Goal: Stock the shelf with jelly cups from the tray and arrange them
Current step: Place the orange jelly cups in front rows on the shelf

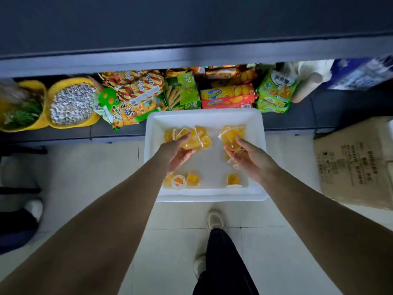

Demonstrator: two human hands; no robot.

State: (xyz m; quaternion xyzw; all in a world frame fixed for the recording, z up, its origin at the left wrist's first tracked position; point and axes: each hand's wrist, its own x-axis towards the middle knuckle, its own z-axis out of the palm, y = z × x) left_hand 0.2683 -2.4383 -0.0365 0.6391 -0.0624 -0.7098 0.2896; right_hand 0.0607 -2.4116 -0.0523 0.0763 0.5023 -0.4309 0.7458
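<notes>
While over the tray (153, 124), both hands (177, 152) cup-laden.

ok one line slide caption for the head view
Both hands lift orange jelly cups from the white foam tray.

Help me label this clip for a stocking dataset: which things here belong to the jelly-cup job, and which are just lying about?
Belongs to the job:
- white tray
- jelly cups in the left hand
- jelly cup in the right hand
- loose jelly cups left in the tray
- dark shelf

Just lying about:
- biscuit packs
- yellow tub of seeds
- cardboard box
</notes>
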